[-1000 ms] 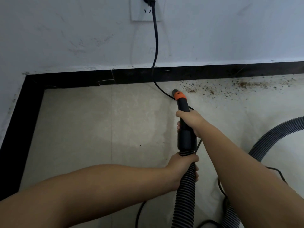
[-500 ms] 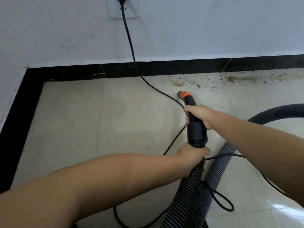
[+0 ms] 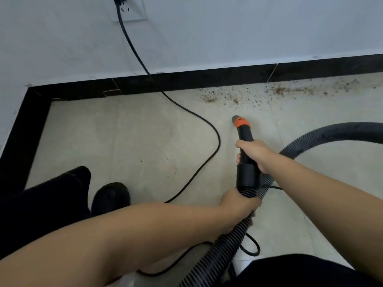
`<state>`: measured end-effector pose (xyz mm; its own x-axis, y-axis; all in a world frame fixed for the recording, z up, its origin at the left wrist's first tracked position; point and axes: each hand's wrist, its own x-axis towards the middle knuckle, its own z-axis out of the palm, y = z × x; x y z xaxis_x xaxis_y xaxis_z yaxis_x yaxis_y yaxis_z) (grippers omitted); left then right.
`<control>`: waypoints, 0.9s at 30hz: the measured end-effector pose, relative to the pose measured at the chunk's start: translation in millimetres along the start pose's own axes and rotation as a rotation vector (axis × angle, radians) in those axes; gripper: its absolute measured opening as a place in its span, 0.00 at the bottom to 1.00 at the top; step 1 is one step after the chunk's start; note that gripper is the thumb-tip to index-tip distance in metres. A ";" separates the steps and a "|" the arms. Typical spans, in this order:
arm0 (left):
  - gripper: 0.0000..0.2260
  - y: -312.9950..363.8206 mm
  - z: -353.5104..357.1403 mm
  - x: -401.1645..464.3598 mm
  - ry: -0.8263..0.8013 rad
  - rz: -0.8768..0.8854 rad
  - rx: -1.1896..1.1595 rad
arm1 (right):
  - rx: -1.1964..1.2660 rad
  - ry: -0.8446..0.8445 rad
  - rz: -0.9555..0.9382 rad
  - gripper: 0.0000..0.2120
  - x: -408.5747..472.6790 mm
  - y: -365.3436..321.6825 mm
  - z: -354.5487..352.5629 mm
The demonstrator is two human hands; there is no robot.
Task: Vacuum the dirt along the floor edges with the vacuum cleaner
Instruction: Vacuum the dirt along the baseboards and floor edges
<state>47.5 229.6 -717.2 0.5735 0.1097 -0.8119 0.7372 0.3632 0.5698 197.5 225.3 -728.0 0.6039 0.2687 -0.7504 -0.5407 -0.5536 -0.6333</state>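
Nozzle [image 3: 241, 121] drawn back from dirt [image 3: 277, 91] | both hands grip: right hand [image 3: 253, 153] wand, left hand [image 3: 238, 206] hose [image 3: 223, 251]

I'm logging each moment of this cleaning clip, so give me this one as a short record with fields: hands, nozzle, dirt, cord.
right hand: grips the black nozzle tube
left hand: grips the ribbed hose just below the tube's collar
nozzle tip: orange band, points toward the wall, short of the dirt
dirt: brown specks on the floor along the black baseboard, not yet vacuumed
cord: runs from the wall outlet across the floor, left of the nozzle
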 end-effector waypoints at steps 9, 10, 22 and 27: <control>0.05 10.1 -7.1 20.2 -0.081 -0.001 0.033 | 0.057 0.110 0.011 0.06 4.8 -9.6 -5.2; 0.06 10.3 -7.4 23.5 -0.087 -0.006 0.022 | 0.053 0.121 0.007 0.06 6.4 -9.6 -4.7; 0.04 11.8 6.9 11.6 -0.121 -0.035 0.001 | 0.020 0.035 0.021 0.06 4.4 -6.2 -16.3; 0.05 39.3 14.1 24.4 -0.185 -0.039 0.075 | 0.093 0.154 0.045 0.06 14.1 -15.8 -45.0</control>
<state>95.5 233.5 -712.8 0.5945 -0.0780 -0.8003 0.7810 0.2930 0.5515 240.9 202.4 -720.1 0.6563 0.1178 -0.7452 -0.6168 -0.4850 -0.6199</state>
